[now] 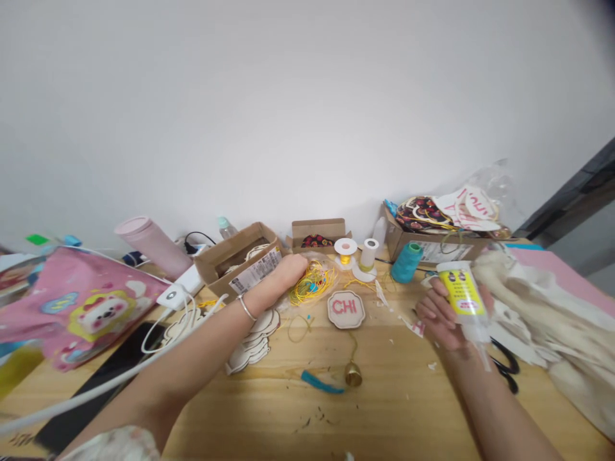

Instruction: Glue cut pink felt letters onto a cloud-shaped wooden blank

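Note:
My right hand (439,307) is wrapped round a clear glue bottle (462,291) with a yellow label, held above the table with its narrow nozzle pointing down. My left hand (291,270) reaches to the back, touching or just beside a clear plastic bag of tangled yellow cords (312,283); its fingers are hidden behind the hand. Between the hands lies a cream plaque (346,310) with pink "CHI" letters. A cord runs from it towards me to a small brass bell (353,374). Beside the bell lies a teal thread tassel (321,382).
Cardboard boxes (218,259) line the wall, with thread spools (369,256) and a teal thread cone (407,261) between them. Wooden cutouts (250,351) lie by my left forearm. A white cable (110,384) crosses the left side. Black scissors (507,366) and cream cloth (552,320) lie right.

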`<state>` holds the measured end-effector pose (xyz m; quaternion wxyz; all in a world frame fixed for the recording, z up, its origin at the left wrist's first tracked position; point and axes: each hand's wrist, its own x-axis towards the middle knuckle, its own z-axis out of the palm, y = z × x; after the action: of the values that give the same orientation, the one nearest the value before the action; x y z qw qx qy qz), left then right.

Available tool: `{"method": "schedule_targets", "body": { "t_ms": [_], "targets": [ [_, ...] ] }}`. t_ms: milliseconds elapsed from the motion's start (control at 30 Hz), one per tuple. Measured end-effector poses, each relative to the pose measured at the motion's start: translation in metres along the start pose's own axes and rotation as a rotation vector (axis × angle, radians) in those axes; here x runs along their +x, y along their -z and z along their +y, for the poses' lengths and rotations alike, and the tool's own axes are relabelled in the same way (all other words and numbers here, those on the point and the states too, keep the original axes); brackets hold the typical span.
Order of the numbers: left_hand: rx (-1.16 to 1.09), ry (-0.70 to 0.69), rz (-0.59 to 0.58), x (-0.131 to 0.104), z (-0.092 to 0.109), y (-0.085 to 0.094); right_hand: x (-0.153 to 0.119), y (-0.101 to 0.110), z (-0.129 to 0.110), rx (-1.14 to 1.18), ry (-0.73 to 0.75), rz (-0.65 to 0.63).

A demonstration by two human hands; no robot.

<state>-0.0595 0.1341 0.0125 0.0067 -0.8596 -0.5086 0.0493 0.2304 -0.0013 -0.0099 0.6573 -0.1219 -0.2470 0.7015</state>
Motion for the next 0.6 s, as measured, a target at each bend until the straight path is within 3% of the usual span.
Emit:
{"method": "schedule_targets", "body": {
  "t_ms": [167, 400, 533, 600],
  "targets": [
    [-0.006, 0.061, 0.038, -0.004, 0.003, 0.006, 0.001, -0.002, 0.0, -0.045, 0.008, -0.009],
    [-0.109, 0.169, 0.19, -0.024, 0.001, 0.025, 0.0, 0.0, 0.001, -0.081, 0.012, -0.009],
    [-0.183, 0.162, 0.257, -0.038, 0.006, 0.012, 0.001, 0.002, 0.002, -0.115, 0.016, 0.0],
    [-0.335, 0.049, 0.329, -0.042, 0.014, -0.003, 0.001, 0.002, 0.003, -0.124, 0.015, -0.009]
  ]
}}
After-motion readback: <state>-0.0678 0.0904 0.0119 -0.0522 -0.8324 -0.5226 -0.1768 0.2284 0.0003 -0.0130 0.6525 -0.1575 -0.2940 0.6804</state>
